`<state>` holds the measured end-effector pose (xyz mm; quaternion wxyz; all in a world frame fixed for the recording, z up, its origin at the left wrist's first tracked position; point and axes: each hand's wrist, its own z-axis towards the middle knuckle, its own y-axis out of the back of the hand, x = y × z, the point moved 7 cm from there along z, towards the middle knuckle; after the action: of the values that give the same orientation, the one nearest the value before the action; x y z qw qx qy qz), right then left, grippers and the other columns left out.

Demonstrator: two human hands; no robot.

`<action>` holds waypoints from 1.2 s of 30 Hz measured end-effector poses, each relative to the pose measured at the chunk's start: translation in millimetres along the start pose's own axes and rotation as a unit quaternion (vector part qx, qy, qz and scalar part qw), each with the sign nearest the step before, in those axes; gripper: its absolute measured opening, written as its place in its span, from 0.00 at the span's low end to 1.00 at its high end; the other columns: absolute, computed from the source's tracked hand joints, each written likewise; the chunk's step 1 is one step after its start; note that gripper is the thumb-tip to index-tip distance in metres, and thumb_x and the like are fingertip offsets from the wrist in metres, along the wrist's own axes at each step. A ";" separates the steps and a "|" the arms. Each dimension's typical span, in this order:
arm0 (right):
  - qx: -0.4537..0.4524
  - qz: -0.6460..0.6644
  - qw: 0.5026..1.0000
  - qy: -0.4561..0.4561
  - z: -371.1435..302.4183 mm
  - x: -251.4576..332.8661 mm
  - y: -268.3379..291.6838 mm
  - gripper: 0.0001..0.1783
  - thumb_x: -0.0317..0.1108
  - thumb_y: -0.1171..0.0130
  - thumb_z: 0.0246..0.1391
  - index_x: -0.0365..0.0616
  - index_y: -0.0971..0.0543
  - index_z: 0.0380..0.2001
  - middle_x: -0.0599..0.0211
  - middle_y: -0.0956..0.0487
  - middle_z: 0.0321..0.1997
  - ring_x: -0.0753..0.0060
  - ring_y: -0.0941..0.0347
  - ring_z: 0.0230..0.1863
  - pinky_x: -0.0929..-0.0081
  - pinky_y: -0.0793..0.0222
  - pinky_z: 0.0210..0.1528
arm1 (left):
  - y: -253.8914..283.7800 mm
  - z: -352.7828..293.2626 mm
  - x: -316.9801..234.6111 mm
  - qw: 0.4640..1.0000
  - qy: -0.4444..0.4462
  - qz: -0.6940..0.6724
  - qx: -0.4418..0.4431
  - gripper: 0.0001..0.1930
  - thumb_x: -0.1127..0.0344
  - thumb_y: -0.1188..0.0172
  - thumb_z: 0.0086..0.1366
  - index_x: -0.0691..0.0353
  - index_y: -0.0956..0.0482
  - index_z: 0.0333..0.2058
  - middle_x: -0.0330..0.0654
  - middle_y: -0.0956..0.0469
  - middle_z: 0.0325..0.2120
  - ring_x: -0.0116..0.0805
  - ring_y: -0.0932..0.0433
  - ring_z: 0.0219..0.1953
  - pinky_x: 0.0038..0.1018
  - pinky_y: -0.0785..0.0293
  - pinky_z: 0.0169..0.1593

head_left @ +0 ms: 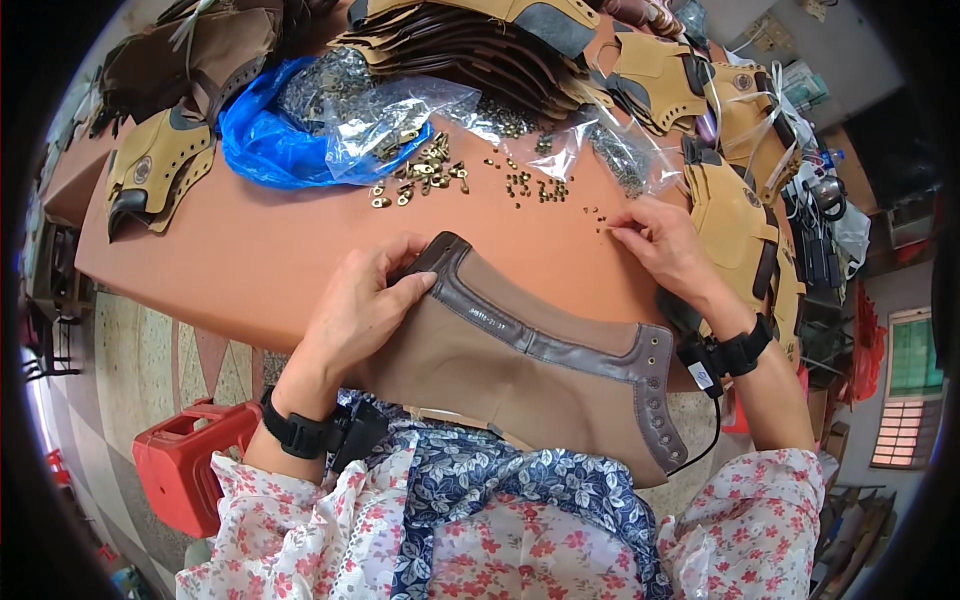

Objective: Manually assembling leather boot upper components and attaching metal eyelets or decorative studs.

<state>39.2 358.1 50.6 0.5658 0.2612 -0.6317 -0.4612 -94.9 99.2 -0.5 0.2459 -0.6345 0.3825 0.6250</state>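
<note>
The left hand (355, 300) grasps the dark-trimmed upper left corner of a brown shoe upper (470, 350), thumb laid over its face and the fingers mostly hidden behind. From that grip the piece runs away to the right and toward the body, its long axis slanting down across the front of the person, over the near edge of the orange table (250, 250). Its far end, with a row of eyelets (653, 400) along dark trim, is the part farthest from the left hand and sits well below the right hand (660, 240), which is plainly the nearer of the two. That right hand's thumb and forefinger are drawn close together at a few tiny brass bits (597, 214); whether they have met, or hold one, I cannot tell. Between the hands, beyond the upper's top edge, lie a cluster of small brass parts (535, 188) and, closer to the left hand, larger brass hooks (425, 170). Past those, up and left, is a blue bag (250, 140); just right of the right hand, tan pieces (730, 220) stand stacked. Behind the left forearm, lower down, is a red stool (185, 470).
</note>
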 end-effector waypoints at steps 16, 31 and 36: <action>0.009 -0.054 0.996 0.070 3.8 10.2 -10.6 0.05 0.29 0.40 0.51 0.41 0.20 0.31 0.57 0.23 0.30 0.51 0.24 0.35 0.61 0.29 0.38 | 0.3 -0.1 -1.4 1.000 -0.001 -0.003 -0.005 0.13 0.75 0.43 0.62 0.70 0.23 0.45 0.43 0.17 0.34 0.25 0.22 0.35 0.25 0.26 0.42; 0.015 -0.015 0.998 0.062 4.1 14.0 -12.3 0.05 0.29 0.40 0.51 0.40 0.20 0.31 0.56 0.22 0.30 0.52 0.24 0.34 0.64 0.28 0.37 | 1.0 -0.3 -1.9 1.000 0.007 0.015 -0.010 0.13 0.75 0.43 0.61 0.70 0.22 0.45 0.44 0.17 0.33 0.25 0.22 0.35 0.25 0.26 0.42; 0.014 -0.043 0.994 0.102 6.0 18.5 -13.1 0.05 0.28 0.42 0.52 0.39 0.23 0.32 0.55 0.24 0.31 0.50 0.25 0.35 0.61 0.29 0.38 | 1.6 -1.7 -4.5 1.000 0.006 0.008 -0.013 0.12 0.75 0.43 0.62 0.70 0.22 0.45 0.43 0.17 0.33 0.25 0.22 0.35 0.25 0.26 0.42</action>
<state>26.8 338.3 48.3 0.6032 0.3420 -0.5648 -0.4474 -94.8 97.7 4.4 0.2303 -0.6378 0.3811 0.6284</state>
